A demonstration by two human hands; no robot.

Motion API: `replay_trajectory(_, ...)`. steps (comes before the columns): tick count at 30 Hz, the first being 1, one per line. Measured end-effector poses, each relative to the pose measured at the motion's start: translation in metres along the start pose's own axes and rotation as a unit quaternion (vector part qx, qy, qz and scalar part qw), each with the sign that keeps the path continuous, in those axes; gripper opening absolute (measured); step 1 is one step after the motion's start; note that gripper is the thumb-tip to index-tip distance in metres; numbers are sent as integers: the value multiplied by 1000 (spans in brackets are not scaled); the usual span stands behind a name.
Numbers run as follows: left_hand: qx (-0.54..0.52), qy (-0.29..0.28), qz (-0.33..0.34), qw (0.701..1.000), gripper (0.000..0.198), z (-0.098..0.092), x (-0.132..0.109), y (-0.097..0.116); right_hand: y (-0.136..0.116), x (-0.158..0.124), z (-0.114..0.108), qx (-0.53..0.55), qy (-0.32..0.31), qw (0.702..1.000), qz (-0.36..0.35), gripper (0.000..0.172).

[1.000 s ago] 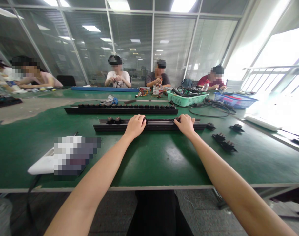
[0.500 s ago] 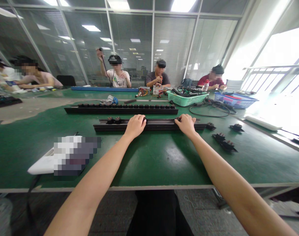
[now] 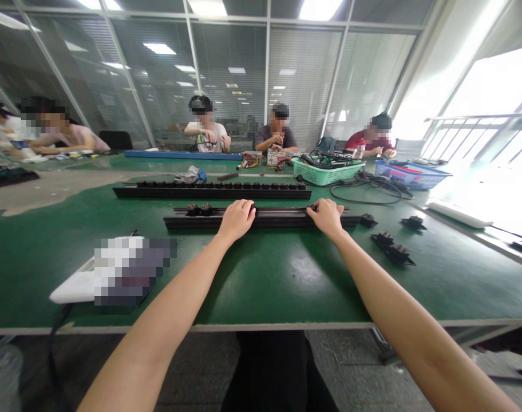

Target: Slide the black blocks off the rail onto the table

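Note:
A long black rail housing [image 3: 282, 222] lies crosswise on the green table in front of me. My left hand [image 3: 238, 218] is closed around a small black socket module [image 3: 253, 209] at the rail's middle, with the module partly hidden by my fingers. Farther right, my right hand [image 3: 328, 215] has its fingers closed on another black module [image 3: 311, 209] on the same rail. Two seated socket modules [image 3: 200, 210] stand near its left end. Several loose modules [image 3: 399, 253] lie on the table to the right of my right hand.
Behind sits a second black rail [image 3: 212, 193] filled with a row of modules. A green basket [image 3: 327, 174] of cables and a blue basket [image 3: 415, 177] stand at the back right. A white device [image 3: 78, 283] lies front left. Several people work across the table.
My right hand has shifted very slightly right; my left hand stays in place. Across the table, a person has lowered a raised hand holding a cable.

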State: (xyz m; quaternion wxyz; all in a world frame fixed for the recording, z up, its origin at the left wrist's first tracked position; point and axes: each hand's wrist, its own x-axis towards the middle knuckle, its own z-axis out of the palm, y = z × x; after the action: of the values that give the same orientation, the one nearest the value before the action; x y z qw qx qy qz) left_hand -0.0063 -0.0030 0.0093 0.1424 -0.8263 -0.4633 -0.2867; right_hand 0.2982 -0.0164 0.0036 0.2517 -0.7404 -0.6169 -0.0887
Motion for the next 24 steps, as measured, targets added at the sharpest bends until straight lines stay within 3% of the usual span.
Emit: replay_trajectory(24, -5, 2, -1, 1000, 32, 1, 0, -1, 3, 0, 1, 22, 12, 1000, 15, 30)
